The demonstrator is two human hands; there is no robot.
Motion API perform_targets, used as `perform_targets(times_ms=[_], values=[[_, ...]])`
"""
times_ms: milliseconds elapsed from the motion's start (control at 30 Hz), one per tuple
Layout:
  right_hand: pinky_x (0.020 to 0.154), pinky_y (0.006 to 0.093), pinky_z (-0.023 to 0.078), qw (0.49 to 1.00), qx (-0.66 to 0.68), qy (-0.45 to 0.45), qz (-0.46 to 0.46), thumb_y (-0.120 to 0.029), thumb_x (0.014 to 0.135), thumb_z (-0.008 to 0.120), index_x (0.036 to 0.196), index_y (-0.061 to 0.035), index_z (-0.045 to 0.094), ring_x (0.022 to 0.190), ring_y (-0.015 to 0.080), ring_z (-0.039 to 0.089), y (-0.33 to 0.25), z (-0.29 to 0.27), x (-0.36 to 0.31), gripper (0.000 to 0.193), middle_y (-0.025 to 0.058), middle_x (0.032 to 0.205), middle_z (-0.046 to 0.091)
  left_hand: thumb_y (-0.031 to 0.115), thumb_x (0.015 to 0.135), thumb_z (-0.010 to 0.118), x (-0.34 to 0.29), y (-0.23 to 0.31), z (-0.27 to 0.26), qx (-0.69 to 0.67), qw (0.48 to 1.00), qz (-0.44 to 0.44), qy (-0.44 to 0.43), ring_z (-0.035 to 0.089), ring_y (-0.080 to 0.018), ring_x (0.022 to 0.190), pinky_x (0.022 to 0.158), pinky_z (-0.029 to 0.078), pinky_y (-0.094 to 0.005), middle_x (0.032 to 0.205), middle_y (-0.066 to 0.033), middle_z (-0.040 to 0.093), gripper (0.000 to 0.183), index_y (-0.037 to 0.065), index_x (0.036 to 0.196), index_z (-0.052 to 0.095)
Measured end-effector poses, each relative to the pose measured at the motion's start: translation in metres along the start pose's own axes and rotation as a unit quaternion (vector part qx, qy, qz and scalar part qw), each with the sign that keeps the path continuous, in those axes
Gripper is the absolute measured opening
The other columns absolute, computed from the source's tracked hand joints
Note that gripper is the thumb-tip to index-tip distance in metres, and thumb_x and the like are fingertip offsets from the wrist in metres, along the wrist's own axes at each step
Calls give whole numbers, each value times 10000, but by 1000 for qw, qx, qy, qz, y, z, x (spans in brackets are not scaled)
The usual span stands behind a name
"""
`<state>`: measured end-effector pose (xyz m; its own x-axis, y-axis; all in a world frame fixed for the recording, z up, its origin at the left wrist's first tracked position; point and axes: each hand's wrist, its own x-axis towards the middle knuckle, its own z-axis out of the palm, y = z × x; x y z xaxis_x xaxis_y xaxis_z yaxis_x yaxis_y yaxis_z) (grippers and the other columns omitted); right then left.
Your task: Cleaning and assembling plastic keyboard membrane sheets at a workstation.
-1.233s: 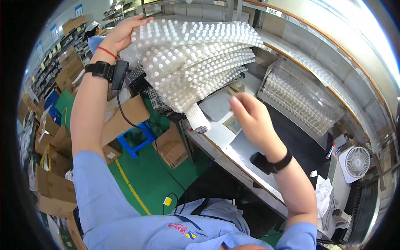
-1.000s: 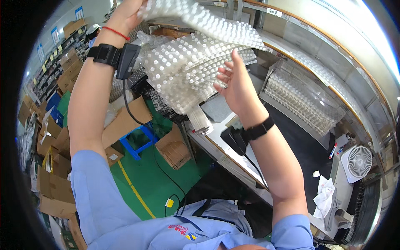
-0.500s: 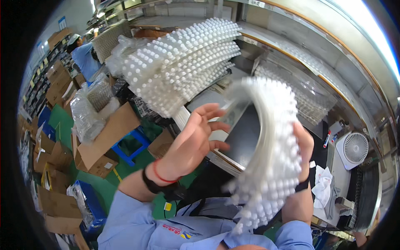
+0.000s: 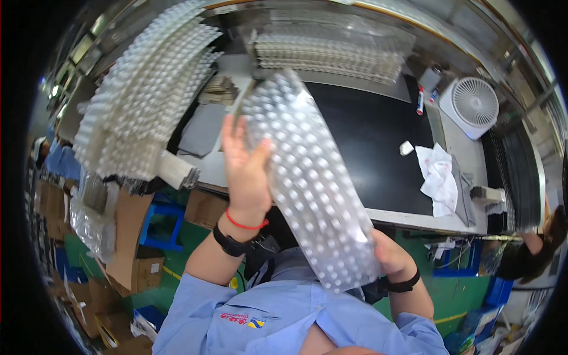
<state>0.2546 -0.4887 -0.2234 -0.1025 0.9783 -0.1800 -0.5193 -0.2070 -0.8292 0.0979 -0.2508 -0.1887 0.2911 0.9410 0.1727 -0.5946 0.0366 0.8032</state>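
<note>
The worktop (image 4: 408,220) is the largest thing here, running across the upper half of the view with a broad black mat (image 4: 373,148) covering much of it. A big pile of clear dimpled sheets (image 4: 139,100) leans at its left end, layers fanned one over another. Along the back stands a second, neater stack of clear sheets (image 4: 325,56). On the left, below the worktop, are an open cardboard box (image 4: 127,231) and, just beside it, a blue stool (image 4: 164,208).

The dimpled clear sheet (image 4: 310,183) is held up slantwise in front of the body, above the front edge of the worktop, its top end leaning left. A white fan (image 4: 475,102) stands at the right.

The left hand (image 4: 245,177) is partly open, thumb laid on the sheet's left edge, fingers pointing up; I cannot tell how firmly it grips. The right hand (image 4: 391,254) is curled around the lower right edge, fingers hidden behind the sheet. Smaller still are a crumpled white cloth (image 4: 436,177) and a red-and-white marker (image 4: 420,100) near the fan.
</note>
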Motion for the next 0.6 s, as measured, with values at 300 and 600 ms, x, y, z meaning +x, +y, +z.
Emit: perform_targets(times_ms=[300,600], values=[[996,331,499,929,-124,307,-163,2,937,644,1383,27,519,1136,155,628,-46,-52,43,463,83,1264,649,17,966,601,57,-56,-24,187,981,36,-35,270,-284,1490,1221,246,-389,1602,-206,286,738,-37,1583,199],[645,294,493,821,-392,389,-146,-52,915,682,1469,68,414,696,151,646,-77,-96,63,627,108,855,652,-62,991,529,49,-36,-30,209,974,75,-46,414,-285,1422,1185,329,-401,1582,-184,346,609,-14,1541,274]])
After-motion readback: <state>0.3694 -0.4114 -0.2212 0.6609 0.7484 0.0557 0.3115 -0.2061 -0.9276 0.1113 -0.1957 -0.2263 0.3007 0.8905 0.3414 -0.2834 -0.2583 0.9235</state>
